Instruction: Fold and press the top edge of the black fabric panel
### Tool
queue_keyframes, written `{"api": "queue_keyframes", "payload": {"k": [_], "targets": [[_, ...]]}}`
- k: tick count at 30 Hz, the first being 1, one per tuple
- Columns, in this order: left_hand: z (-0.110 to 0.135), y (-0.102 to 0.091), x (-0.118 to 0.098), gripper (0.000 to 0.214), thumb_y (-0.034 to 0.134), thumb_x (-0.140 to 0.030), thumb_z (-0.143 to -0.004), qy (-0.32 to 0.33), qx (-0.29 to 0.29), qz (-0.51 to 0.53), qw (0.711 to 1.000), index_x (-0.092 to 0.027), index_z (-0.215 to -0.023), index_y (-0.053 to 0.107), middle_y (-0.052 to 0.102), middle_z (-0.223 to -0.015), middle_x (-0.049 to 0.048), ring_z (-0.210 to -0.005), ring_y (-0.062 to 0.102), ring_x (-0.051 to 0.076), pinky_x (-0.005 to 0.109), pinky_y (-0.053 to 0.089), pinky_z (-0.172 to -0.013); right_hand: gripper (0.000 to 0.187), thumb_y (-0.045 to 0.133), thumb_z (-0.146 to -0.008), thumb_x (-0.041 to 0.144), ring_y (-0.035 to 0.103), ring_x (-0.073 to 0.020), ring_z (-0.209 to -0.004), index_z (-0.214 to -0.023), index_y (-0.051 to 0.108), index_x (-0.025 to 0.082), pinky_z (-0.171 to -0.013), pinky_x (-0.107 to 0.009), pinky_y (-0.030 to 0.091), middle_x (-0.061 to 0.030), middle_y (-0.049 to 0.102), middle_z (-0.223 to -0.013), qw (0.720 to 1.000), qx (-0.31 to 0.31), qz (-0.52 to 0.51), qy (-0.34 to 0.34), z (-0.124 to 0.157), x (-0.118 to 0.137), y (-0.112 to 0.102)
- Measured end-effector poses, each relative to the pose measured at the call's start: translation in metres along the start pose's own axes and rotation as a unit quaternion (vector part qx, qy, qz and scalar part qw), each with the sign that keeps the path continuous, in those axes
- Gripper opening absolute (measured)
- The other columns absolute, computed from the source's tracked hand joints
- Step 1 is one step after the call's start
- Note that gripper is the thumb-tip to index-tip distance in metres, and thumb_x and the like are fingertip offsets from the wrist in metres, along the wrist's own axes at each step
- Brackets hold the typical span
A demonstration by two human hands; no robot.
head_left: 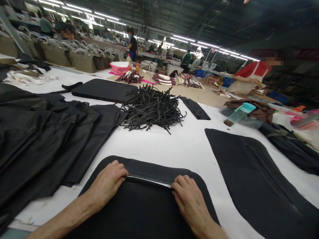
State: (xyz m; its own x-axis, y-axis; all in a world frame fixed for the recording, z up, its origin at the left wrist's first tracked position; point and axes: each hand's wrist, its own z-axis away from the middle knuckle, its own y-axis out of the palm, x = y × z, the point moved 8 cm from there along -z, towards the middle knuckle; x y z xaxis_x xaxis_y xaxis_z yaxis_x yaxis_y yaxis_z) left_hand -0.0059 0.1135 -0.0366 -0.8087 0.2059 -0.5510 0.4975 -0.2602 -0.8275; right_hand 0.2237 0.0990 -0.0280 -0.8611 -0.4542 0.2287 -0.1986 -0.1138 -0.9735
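A black rounded panel (139, 212) lies flat on the white table (159, 146) right in front of me. A thin strip (149, 176) runs across its upper part, with a pale edge showing along it. My left hand (107, 186) rests on the panel at the strip's left end, fingers curled and pressing down. My right hand (189, 196) presses at the strip's right end, its fingers bent the same way. Neither hand lifts anything off the table.
A heap of thin black strips (152, 108) lies beyond the panel. Black fabric pieces (45, 139) are stacked at left, another black panel (259, 186) lies at right. A teal-capped bottle (238, 114) lies on its side. A person in red (251, 78) works at far right.
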Motion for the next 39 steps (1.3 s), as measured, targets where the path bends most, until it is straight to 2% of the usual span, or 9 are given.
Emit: {"api": "queue_keyframes", "payload": {"k": [7, 11, 15, 20, 24, 31, 39], "targets": [[0.002, 0.010, -0.003, 0.023, 0.038, -0.007, -0.085, 0.021, -0.014, -0.006, 1.000, -0.021, -0.082, 0.056, 0.055, -0.086, 0.0011, -0.086, 0.044, 0.022, 0.038, 0.036, -0.076, 0.020, 0.056, -0.084, 0.004, 0.049, -0.0207, -0.083, -0.089, 0.059, 0.023, -0.075, -0.035, 0.037, 0.0001, 0.056, -0.088, 0.997, 0.006, -0.072, -0.003, -0.033, 0.051, 0.015], [0.002, 0.012, 0.001, 0.022, 0.040, -0.008, -0.086, 0.028, -0.018, 0.001, 0.999, -0.021, -0.085, 0.057, 0.055, -0.087, 0.0014, -0.086, 0.045, 0.021, 0.037, 0.038, -0.076, 0.019, 0.055, -0.085, 0.004, 0.049, -0.0202, -0.080, -0.092, 0.059, 0.021, -0.070, -0.032, 0.039, -0.0016, 0.055, -0.087, 0.996, -0.008, -0.087, -0.020, -0.044, 0.068, 0.023], [0.002, 0.011, 0.004, 0.026, 0.035, -0.008, -0.088, 0.049, -0.027, 0.004, 0.998, -0.021, -0.086, 0.058, 0.054, -0.086, 0.0015, -0.084, 0.047, 0.020, 0.034, 0.040, -0.072, 0.018, 0.052, -0.086, 0.003, 0.047, -0.0195, -0.077, -0.091, 0.060, 0.019, -0.066, -0.030, 0.039, -0.0027, 0.053, -0.084, 0.993, -0.052, -0.097, -0.052, -0.045, 0.071, 0.025], [0.004, 0.012, 0.003, 0.028, 0.031, -0.010, -0.090, 0.123, -0.035, -0.005, 0.992, -0.020, -0.085, 0.056, 0.053, -0.086, 0.0021, -0.081, 0.047, 0.018, 0.031, 0.039, -0.068, 0.016, 0.052, -0.087, 0.005, 0.044, -0.0195, -0.075, -0.087, 0.060, 0.020, -0.065, -0.031, 0.037, -0.0025, 0.052, -0.082, 0.990, -0.078, -0.082, -0.079, -0.043, 0.069, 0.027], [0.006, 0.012, 0.002, 0.029, 0.026, -0.013, -0.092, 0.177, -0.041, -0.017, 0.983, -0.019, -0.089, 0.055, 0.052, -0.086, 0.0029, -0.078, 0.045, 0.018, 0.031, 0.038, -0.066, 0.014, 0.053, -0.088, 0.008, 0.044, -0.0192, -0.075, -0.092, 0.060, 0.020, -0.064, -0.031, 0.037, -0.0022, 0.052, -0.082, 0.990, -0.066, -0.072, -0.098, -0.041, 0.070, 0.029], [0.011, 0.011, -0.003, 0.024, 0.031, -0.010, -0.091, 0.233, -0.037, -0.047, 0.971, -0.018, -0.094, 0.053, 0.054, -0.089, 0.0034, -0.081, 0.044, 0.018, 0.032, 0.039, -0.069, 0.012, 0.055, -0.088, 0.011, 0.045, -0.0206, -0.078, -0.096, 0.056, 0.019, -0.066, -0.034, 0.039, -0.0029, 0.052, -0.087, 0.991, -0.016, -0.016, -0.129, -0.040, 0.077, 0.032], [0.015, 0.009, -0.004, 0.019, 0.034, -0.011, -0.091, 0.264, 0.000, -0.082, 0.961, -0.015, -0.096, 0.052, 0.053, -0.090, 0.0047, -0.082, 0.044, 0.019, 0.033, 0.041, -0.072, 0.026, 0.055, -0.088, 0.010, 0.045, -0.0214, -0.083, -0.110, 0.049, 0.021, -0.071, -0.036, 0.042, -0.0035, 0.051, -0.098, 0.988, 0.030, 0.012, -0.151, -0.042, 0.089, 0.031]]}}
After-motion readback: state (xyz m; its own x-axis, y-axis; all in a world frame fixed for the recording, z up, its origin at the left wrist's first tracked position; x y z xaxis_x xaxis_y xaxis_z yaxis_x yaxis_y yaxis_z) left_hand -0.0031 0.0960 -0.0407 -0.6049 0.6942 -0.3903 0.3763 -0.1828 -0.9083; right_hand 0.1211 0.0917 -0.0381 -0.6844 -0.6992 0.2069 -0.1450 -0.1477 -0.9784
